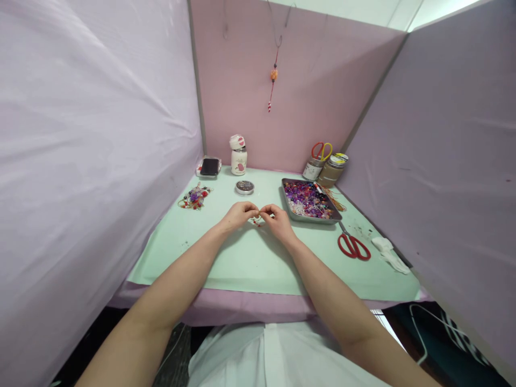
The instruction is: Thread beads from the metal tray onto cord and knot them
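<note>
Both hands meet over the middle of the pale green tabletop. My left hand (pixel 242 214) is closed, thumb and forefinger pinched together. Close beside it, my right hand (pixel 278 219) pinches too, its fingertips almost touching the left ones. From between them hangs a beaded cord (pixel 257 221) with small red and pale beads; its exact shape is too small to make out. To the right of my right hand stands a metal tray (pixel 316 219) of mixed purple, clear and red beads. A small round tin (pixel 244 187) sits just beyond my left hand.
Finished-looking beaded strings (pixel 195 197) lie in a heap at left. Behind are a dark phone-like slab (pixel 209 166) and a white bottle (pixel 238 161). At right are red-handled scissors (pixel 353 246), jars (pixel 331 171) and a white cloth (pixel 390 255). A beaded string (pixel 274 74) hangs ahead.
</note>
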`<state>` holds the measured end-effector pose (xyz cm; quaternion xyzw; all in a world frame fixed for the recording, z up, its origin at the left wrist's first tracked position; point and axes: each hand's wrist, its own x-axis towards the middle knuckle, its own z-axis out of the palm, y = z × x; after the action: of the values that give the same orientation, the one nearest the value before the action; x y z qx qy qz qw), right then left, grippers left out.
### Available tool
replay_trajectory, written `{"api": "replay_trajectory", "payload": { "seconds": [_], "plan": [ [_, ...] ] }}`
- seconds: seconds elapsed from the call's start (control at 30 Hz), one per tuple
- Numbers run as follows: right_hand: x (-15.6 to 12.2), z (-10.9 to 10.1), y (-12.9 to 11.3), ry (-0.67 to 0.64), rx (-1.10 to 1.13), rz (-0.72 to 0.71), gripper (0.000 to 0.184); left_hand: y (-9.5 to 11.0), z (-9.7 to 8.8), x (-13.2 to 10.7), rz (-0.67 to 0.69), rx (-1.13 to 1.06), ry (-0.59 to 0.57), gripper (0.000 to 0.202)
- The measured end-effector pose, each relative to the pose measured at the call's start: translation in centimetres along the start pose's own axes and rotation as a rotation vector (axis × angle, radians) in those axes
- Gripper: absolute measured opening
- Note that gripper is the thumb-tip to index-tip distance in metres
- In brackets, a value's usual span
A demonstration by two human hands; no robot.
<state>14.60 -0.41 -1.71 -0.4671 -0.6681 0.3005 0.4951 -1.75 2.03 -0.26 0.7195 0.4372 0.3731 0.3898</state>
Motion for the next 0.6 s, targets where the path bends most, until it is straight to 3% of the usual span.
{"api": "replay_trajectory", "payload": {
  "seconds": [0.4,0.6],
  "plan": [
    [-0.02,-0.03,0.46,-0.036,-0.037,-0.029,0.012,0.58,-0.41,-0.47,-0.033,-0.037,-0.11,0.021],
    [-0.02,0.02,0.49,-0.036,-0.051,0.01,0.012,0.39,-0.28,-0.42,-0.032,0.054,-0.091,0.021]
  ]
}}
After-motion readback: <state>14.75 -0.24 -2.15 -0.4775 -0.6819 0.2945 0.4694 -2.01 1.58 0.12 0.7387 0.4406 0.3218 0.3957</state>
